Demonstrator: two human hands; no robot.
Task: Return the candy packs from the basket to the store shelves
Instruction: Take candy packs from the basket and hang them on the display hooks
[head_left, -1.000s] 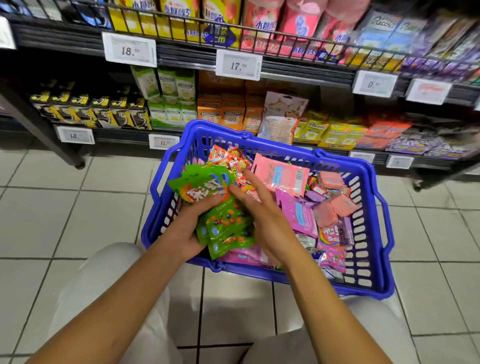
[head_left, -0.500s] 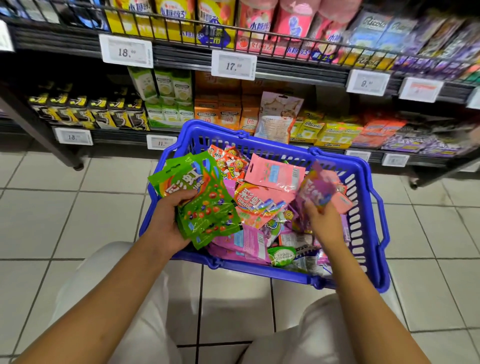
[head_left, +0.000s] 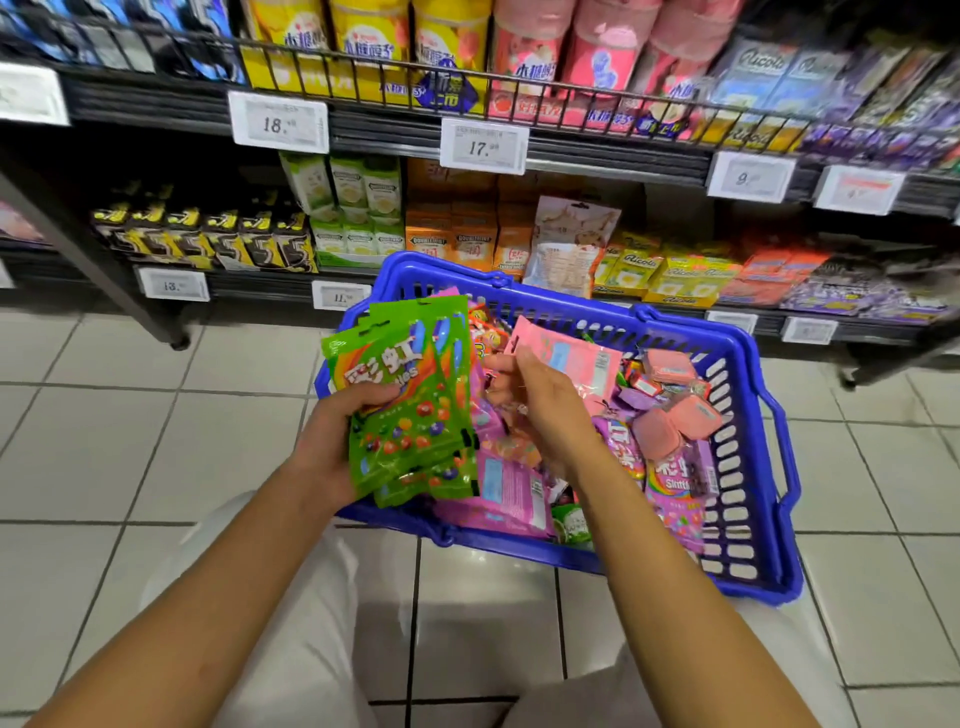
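Observation:
A blue basket (head_left: 772, 525) stands on the floor in front of the shelves, filled with candy packs. My left hand (head_left: 332, 436) grips a fanned stack of green candy packs (head_left: 410, 410) above the basket's left side. My right hand (head_left: 545, 410) hovers over the middle of the basket, its fingertips by the right edge of the green stack, and I see nothing held in it. Under it lie a pink flat pack (head_left: 576, 358), purple packs (head_left: 670, 488) and small pink boxes (head_left: 670, 421).
The lower shelf (head_left: 260, 288) behind the basket holds black-yellow packs, green and orange gum boxes (head_left: 457, 239) and yellow lozenge boxes (head_left: 670, 275). The upper shelf (head_left: 384, 130) has a wire rail and price tags. Tiled floor lies to the left; my knees are below.
My right hand came back from the basket's right side to the middle, without the purple pack it had lifted. My left hand raised the green stack a little.

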